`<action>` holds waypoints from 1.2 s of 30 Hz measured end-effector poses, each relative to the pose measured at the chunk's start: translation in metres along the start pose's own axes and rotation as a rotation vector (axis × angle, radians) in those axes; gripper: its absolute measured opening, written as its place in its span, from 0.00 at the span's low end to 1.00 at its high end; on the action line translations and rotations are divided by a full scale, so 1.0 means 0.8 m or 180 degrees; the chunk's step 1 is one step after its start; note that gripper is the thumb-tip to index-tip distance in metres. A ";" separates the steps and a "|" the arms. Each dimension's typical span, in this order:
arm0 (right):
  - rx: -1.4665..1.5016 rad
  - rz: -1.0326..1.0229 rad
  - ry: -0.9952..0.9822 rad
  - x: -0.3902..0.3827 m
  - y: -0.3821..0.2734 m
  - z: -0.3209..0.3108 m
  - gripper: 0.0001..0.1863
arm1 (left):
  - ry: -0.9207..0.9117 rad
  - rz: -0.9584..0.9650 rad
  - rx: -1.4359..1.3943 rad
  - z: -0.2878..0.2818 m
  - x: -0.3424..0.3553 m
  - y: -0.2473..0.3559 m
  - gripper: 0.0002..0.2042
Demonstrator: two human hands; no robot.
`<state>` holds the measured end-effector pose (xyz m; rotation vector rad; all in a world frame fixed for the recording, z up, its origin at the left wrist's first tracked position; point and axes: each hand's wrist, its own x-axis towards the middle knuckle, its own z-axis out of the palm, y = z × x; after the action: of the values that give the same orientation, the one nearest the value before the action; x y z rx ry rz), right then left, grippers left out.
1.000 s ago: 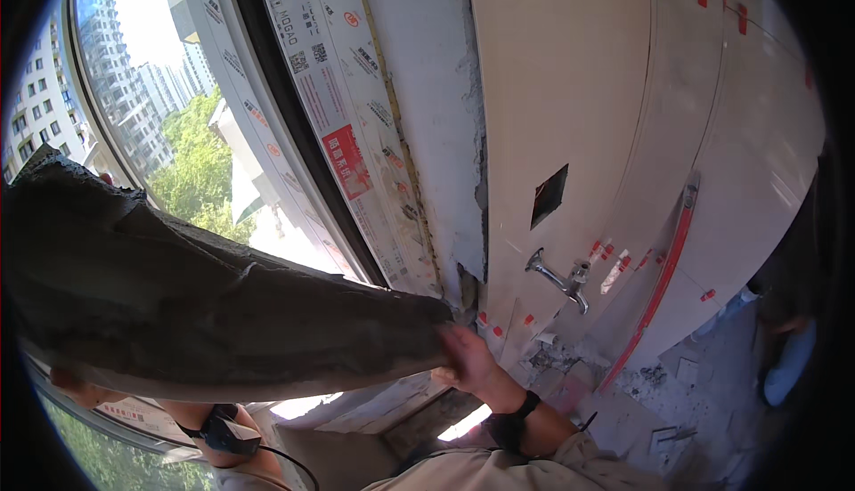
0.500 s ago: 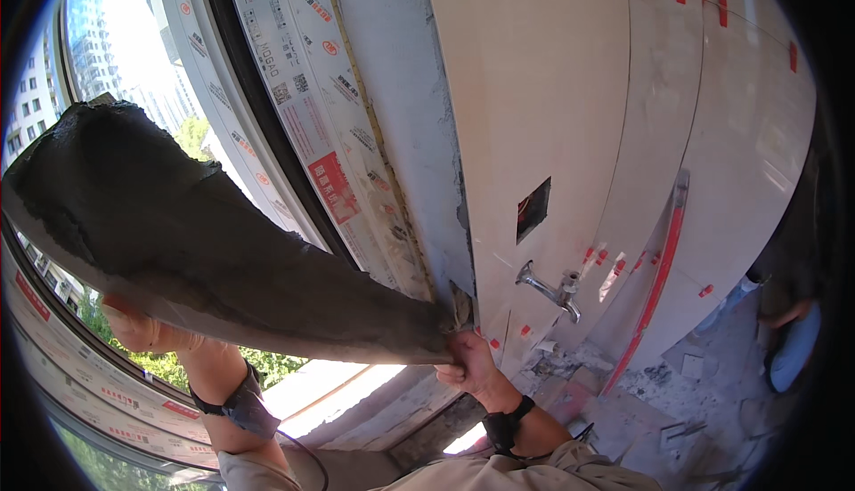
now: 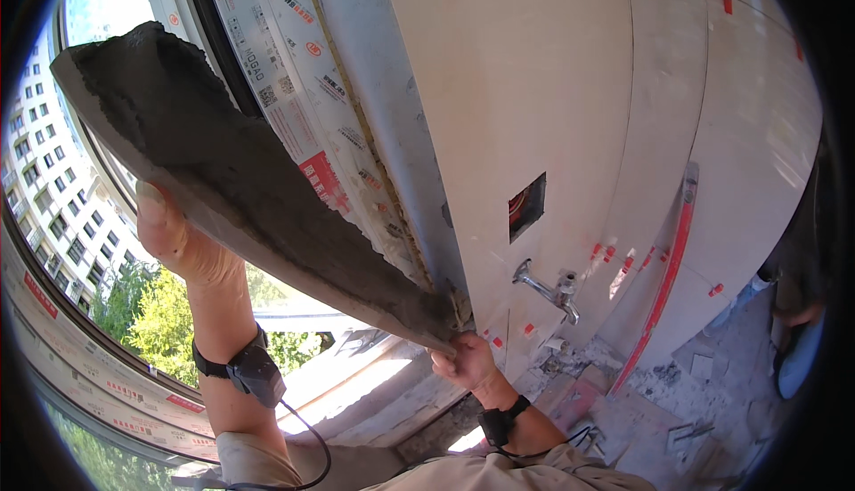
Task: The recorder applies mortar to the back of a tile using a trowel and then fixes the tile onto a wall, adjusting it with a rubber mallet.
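The mortar-coated panel (image 3: pixel 254 179) is spanning ten to six o'clock, probably handling heavy, stiff and brittle, favouring edge holds: the right hand (image 3: pixel 467 363) is gripping its six-o'clock end, the left hand (image 3: pixel 174 235) supporting at nine, finger closure hidden.

Beige garment (image 3: pixel 534 473); left wrist strap (image 3: pixel 210 367) and right wrist strap black, each carrying a dark boxy module (image 3: pixel 256 375); black cable (image 3: pixel 319 438) attached at left.
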<state>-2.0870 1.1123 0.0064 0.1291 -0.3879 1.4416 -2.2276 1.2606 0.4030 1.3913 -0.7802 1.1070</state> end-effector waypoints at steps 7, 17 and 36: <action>0.0081 -0.0457 -0.0177 0.007 0.016 0.009 0.29 | 0.0407 -0.0168 0.1120 0.040 0.035 -0.029 0.42; 0.0584 -0.0580 -0.0535 0.015 0.014 -0.009 0.28 | 0.0388 -0.0072 0.1247 0.062 0.058 -0.057 0.48; 0.0686 -0.0627 -0.0291 0.015 0.006 -0.013 0.28 | 0.0723 0.0308 0.2240 0.079 0.073 -0.111 0.51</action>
<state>-2.0885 1.1277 -0.0001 0.3980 -0.2848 1.2825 -2.1144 1.2191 0.4305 1.7645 -0.2932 1.6800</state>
